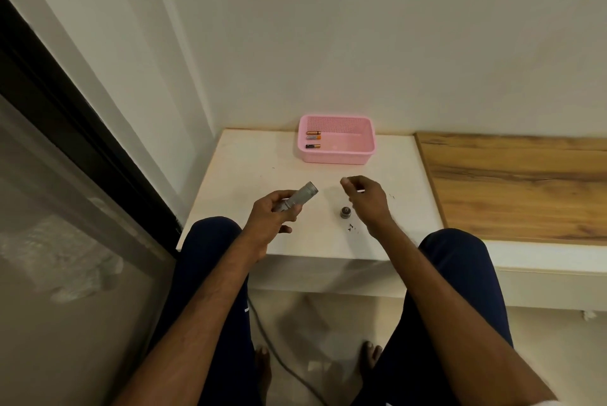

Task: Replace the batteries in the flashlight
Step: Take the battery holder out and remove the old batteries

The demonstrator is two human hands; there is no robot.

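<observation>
My left hand point(269, 213) grips a silver flashlight body point(300, 197) above the white table point(249, 175), its open end tilted up and to the right. The dark end cap point(345, 212) stands on the table between my hands. To the right of the flashlight and just above the cap hovers my right hand point(364, 197), fingers curled and thumb near the fingertips; whether it holds anything is hidden. A pink basket point(356, 149) at the table's back holds three batteries point(313, 139) along its left side.
Small dark specks point(351, 227) lie on the table near my right wrist. A wooden-topped bench point(512, 182) adjoins the table on the right. A dark-framed glass door point(65, 143) runs along the left. A cable point(279, 359) trails on the floor between my feet.
</observation>
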